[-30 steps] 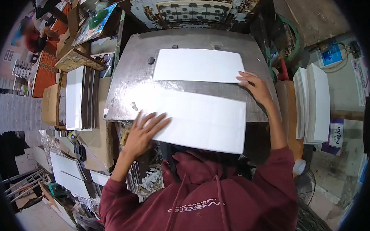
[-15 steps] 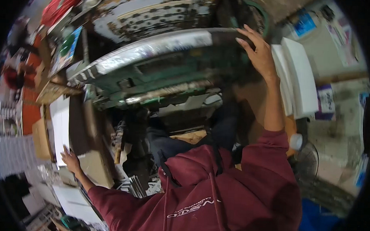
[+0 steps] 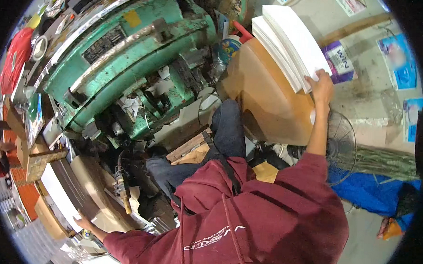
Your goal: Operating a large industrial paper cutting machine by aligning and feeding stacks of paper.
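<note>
My right hand (image 3: 322, 88) is at the near end of a stack of white sheets (image 3: 289, 34) on the right. Its thumb and fingers are closed on the corner of the top sheet. My left hand (image 3: 84, 222) lies with its fingers stretched out at the near end of another white stack (image 3: 60, 194), low on the left. Ahead of me stands a green cast machine (image 3: 130, 50) with a long worn metal bar (image 3: 118, 54) across its front. Scraps of paper show inside its lower part.
A brown, rounded surface (image 3: 264, 94) supports the right stack. A wire fan (image 3: 342, 146) stands beside my right forearm. Cardboard (image 3: 86, 179) edges the left stack. A red plastic bag (image 3: 16, 55) is at the far left, and blue sheeting (image 3: 372, 191) at the right.
My right hand has left the machine's upper edge and come to the right stack. The view has turned right, and more of the machine's green front shows. My left hand stays by the left stack.
</note>
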A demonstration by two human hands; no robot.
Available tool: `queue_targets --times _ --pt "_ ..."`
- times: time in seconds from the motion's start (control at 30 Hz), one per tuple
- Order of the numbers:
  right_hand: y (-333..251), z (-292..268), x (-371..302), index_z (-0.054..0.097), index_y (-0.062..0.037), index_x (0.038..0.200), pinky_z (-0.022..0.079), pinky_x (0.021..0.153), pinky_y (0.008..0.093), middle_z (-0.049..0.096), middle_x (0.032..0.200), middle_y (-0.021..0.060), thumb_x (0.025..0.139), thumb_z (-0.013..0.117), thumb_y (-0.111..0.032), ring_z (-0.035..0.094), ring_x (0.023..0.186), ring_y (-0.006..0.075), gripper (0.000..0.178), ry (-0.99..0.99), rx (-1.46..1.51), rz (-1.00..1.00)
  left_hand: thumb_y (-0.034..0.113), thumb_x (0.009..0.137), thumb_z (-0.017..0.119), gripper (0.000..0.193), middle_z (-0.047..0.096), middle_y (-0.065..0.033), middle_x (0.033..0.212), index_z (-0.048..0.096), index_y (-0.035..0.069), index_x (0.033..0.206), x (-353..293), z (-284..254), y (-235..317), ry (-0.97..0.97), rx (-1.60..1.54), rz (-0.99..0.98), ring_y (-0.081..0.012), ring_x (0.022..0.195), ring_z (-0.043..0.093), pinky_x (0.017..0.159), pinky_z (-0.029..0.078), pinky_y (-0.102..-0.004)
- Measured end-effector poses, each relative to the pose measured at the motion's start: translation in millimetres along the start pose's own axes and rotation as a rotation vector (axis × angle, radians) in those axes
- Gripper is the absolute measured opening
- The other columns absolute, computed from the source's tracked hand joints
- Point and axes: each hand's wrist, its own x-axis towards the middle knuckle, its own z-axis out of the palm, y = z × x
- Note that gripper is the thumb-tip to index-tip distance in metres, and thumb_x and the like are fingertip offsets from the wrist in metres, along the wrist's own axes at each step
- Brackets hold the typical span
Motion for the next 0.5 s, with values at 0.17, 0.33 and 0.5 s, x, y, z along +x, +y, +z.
queue_targets --times 0.17,0.33,0.5 --pt "51.4 -9.8 13.6 0.07 -0.0023 0.106 0.051 0.078 0.0349 0.072 0.093 0.0135 0.067 0.084 -0.038 0.068 0.087 0.0281 0.054 -0.244 0.371 0.12 0.069 0.083 0.058 0.086 0.051 -0.0294 0.134 0.049 0.003 0.138 -16.0 -1.6 75.2 0.031 0.134 -0.033 -0.0463 0.123 0.047 0.102 0.04 -0.055" --pt "46.2 -7.8 28.8 0.071 0.0005 0.102 0.049 0.074 0.0298 0.071 0.086 0.0091 0.065 0.086 -0.037 0.065 0.077 0.0176 0.055 -0.401 0.618 0.215 0.048 0.094 0.058 0.064 0.038 -0.0267 0.146 0.042 0.013 0.145 -30.0 3.4 114.0 0.177 -0.045 0.358 -0.0479 0.135 0.033 0.11 0.03 -0.0573" --pt "59.8 6.9 32.1 0.07 -0.0037 0.109 0.05 0.076 0.0329 0.071 0.09 0.012 0.07 0.084 -0.034 0.067 0.08 0.0215 0.051 -0.292 0.539 0.088 0.041 0.094 0.059 0.059 0.035 -0.0235 0.15 0.042 0.016 0.145 -42.6 -48.3 261.8 0.133 -0.271 0.514 -0.0462 0.138 0.029 0.114 0.026 -0.0547"
